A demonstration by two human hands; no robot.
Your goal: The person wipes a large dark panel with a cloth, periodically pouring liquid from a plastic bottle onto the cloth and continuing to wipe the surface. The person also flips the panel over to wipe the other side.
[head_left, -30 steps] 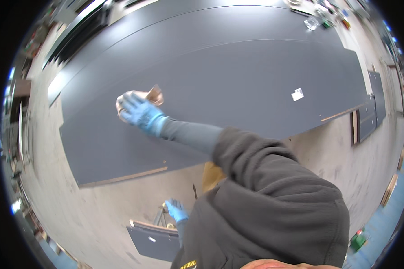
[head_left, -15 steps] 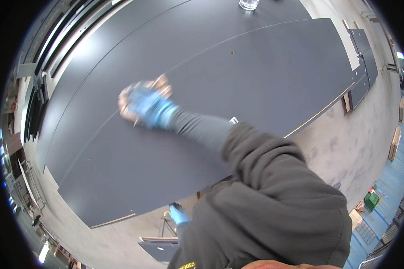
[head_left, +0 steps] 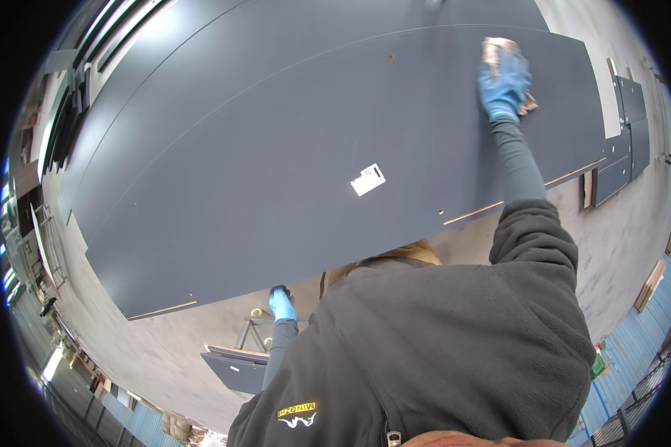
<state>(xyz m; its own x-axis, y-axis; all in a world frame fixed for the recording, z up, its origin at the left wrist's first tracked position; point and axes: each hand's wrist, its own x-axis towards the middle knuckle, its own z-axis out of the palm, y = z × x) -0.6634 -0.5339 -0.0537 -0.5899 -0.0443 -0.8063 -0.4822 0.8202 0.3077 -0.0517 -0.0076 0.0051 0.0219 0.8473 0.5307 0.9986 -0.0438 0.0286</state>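
My right hand point(head_left: 504, 80), in a blue glove, presses a crumpled beige rag point(head_left: 499, 46) flat onto a large dark grey panel point(head_left: 291, 164). The rag sticks out past the fingertips and beside the palm, near the panel's far right part. Down at the front edge of the panel, my left hand point(head_left: 282, 303) wears a blue glove with dark fingers. It hangs close to that edge, too small to show how the fingers are bent. A white label point(head_left: 368, 179) lies on the panel toward the front middle.
Another dark panel point(head_left: 335, 22) lies beyond the first. Stacked dark boards point(head_left: 63, 138) stand at the left, more panels point(head_left: 617, 164) at the right. Below my left hand are a metal stand point(head_left: 250, 331) and leaning boards point(head_left: 235, 369). A small hole point(head_left: 440, 212) sits near the front edge.
My right hand has swept the rag from the panel's left part across to the far right. The white label, mostly covered by my arm before, now shows. My left hand stays by the front edge.
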